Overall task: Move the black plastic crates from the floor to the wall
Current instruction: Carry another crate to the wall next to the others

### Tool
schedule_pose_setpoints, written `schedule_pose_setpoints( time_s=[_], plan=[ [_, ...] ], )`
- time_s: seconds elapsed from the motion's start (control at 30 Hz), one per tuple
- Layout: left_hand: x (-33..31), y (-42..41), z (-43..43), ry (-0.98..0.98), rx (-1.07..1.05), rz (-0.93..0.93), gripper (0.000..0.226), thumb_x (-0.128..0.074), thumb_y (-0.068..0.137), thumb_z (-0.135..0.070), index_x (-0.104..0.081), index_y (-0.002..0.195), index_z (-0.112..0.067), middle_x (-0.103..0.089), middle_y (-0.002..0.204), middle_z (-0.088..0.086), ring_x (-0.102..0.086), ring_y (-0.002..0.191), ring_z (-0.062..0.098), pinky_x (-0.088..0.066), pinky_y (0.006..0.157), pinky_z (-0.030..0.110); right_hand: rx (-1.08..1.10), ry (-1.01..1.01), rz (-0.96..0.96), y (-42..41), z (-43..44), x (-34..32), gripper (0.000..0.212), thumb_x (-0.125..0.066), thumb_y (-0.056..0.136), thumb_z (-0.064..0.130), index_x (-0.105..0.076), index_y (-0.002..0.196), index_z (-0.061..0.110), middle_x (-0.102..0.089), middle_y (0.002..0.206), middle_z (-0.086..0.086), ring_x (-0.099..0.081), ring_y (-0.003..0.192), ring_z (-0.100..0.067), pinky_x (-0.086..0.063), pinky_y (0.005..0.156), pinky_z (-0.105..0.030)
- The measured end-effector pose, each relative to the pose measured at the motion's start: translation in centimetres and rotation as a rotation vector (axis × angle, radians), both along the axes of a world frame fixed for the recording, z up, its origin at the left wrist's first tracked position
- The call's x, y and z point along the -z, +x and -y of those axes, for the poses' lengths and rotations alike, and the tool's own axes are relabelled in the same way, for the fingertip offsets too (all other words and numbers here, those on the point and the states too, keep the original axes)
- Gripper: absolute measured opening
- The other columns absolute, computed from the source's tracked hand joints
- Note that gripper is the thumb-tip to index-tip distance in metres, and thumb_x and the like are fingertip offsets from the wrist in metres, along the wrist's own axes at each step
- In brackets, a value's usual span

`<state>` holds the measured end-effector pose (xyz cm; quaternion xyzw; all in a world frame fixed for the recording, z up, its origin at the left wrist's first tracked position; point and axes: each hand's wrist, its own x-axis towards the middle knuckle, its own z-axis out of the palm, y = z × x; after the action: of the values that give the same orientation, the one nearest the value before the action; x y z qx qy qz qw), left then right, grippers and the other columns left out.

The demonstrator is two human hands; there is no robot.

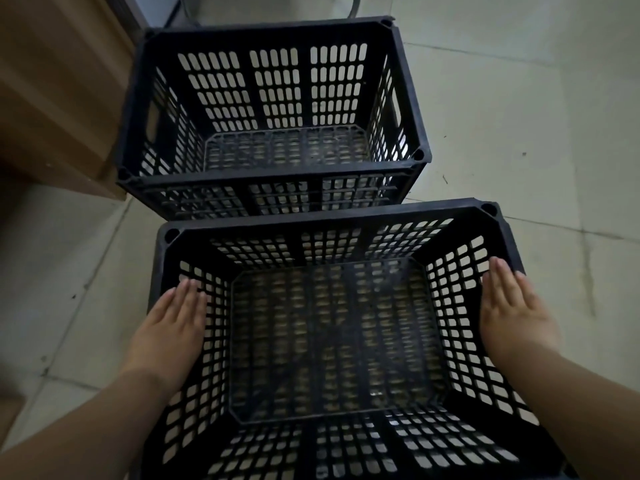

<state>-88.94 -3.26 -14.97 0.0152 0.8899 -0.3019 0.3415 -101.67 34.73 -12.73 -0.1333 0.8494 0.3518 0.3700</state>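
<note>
Two empty black slotted plastic crates fill the view. The near crate (329, 218) is right below me. My left hand (169, 334) lies flat over its left rim with the fingers inside the left wall. My right hand (512, 310) lies the same way over the right rim. Both thumbs are hidden, and I cannot tell whether this crate touches the floor. The far crate (270, 174) stands just beyond it and seems to sit on another black crate, whose slotted wall shows under its front rim.
A brown wooden cabinet (52, 98) stands at the left, close against the far crate. Pale floor tiles (519, 116) spread to the right and lower left. A grey cable (355, 5) curves at the top edge behind the crates.
</note>
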Motion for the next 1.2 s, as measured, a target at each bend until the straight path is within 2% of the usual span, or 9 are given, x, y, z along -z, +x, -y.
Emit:
schedule_pose_setpoints(
  time_s=[0.13,0.27,0.47,0.57,0.7,0.83,1.1,1.13,1.2],
  plan=[
    [-1.8,1.2,0.0,0.008,-0.034,0.011,0.058,-0.016,0.096,-0.012,0.028,0.129,0.006,0.023,0.152,0.025,0.021,0.141,0.036,0.020,0.109,0.042,-0.034,0.014,-0.038,0.4,0.3,-1.0,0.055,-0.006,0.089,0.011,0.033,0.122,-0.010,0.044,0.127,-0.029,0.067,0.076,-0.046,0.048,0.067,-0.047],
    [-5.2,4.3,0.4,0.045,-0.128,0.004,0.058,-0.017,0.097,-0.012,0.027,0.129,0.006,0.022,0.152,0.024,0.021,0.141,0.035,0.016,0.111,0.041,-0.118,0.027,-0.046,1.4,1.6,-4.0,0.056,-0.008,0.091,0.013,0.030,0.123,-0.011,0.041,0.129,-0.028,0.066,0.075,-0.045,0.047,0.068,-0.046],
    [-12.9,13.5,1.8,0.051,-0.297,-0.032,0.058,-0.018,0.098,-0.013,0.026,0.132,0.004,0.022,0.152,0.023,0.020,0.142,0.034,0.015,0.113,0.042,-0.310,0.008,-0.087,5.2,6.0,-11.3,0.056,-0.013,0.093,0.014,0.026,0.126,-0.008,0.038,0.131,-0.027,0.050,0.100,-0.045,0.044,0.069,-0.051],
    [-17.2,20.3,2.4,0.042,-0.415,-0.046,0.057,-0.016,0.098,-0.015,0.019,0.139,0.003,0.020,0.153,0.022,0.018,0.143,0.033,0.013,0.114,0.043,-0.441,-0.027,-0.098,8.4,8.7,-15.2,0.056,-0.015,0.093,0.013,0.025,0.126,-0.008,0.038,0.130,-0.027,0.050,0.100,-0.046,0.037,0.077,-0.052],
    [-22.4,31.1,3.2,0.032,-0.625,-0.082,0.056,-0.015,0.098,-0.016,0.025,0.132,0.004,0.020,0.154,0.021,0.017,0.143,0.032,0.013,0.114,0.043,-0.616,-0.081,-0.127,13.9,13.4,-19.4,0.057,-0.015,0.093,0.010,0.028,0.126,-0.007,0.042,0.128,-0.029,0.060,0.091,-0.046,0.047,0.068,-0.050],
    [-27.2,43.2,3.3,-0.004,-0.807,-0.110,0.056,-0.016,0.098,-0.015,0.022,0.136,0.003,0.019,0.154,0.021,0.017,0.143,0.032,0.014,0.114,0.044,-0.757,-0.191,-0.166,21.5,19.3,-23.6,0.055,-0.015,0.095,0.017,0.025,0.127,-0.005,0.039,0.133,-0.025,0.048,0.110,-0.041,0.041,0.075,-0.050],
    [-33.6,67.3,3.2,-0.001,-1.110,-0.076,0.054,-0.016,0.099,-0.013,0.026,0.131,-0.001,0.021,0.154,0.018,0.020,0.142,0.031,0.015,0.113,0.043,-1.032,-0.453,-0.034,40.6,29.7,-28.4,0.049,-0.012,0.098,0.024,0.021,0.126,0.001,0.032,0.133,-0.015,0.021,0.142,-0.035,0.048,0.058,-0.041],
    [-34.0,70.8,3.5,-0.005,-1.146,-0.070,0.054,-0.015,0.099,-0.013,0.025,0.134,-0.001,0.021,0.154,0.018,0.020,0.142,0.031,0.015,0.113,0.043,-1.053,-0.606,0.024,43.4,31.1,-28.1,0.047,-0.013,0.097,0.022,0.010,0.131,-0.002,0.022,0.139,-0.020,0.007,0.144,-0.038,0.049,0.065,-0.039],
    [-34.7,78.0,4.2,-0.012,-1.200,-0.056,0.053,-0.013,0.099,-0.012,0.023,0.137,-0.001,0.021,0.154,0.018,0.020,0.142,0.030,0.015,0.113,0.042,-1.207,-0.794,0.039,49.2,34.0,-28.0,0.052,-0.012,0.093,0.016,-0.041,0.119,-0.019,-0.036,0.133,-0.039,-0.045,0.123,-0.050,0.035,0.103,-0.035]
  ],
)
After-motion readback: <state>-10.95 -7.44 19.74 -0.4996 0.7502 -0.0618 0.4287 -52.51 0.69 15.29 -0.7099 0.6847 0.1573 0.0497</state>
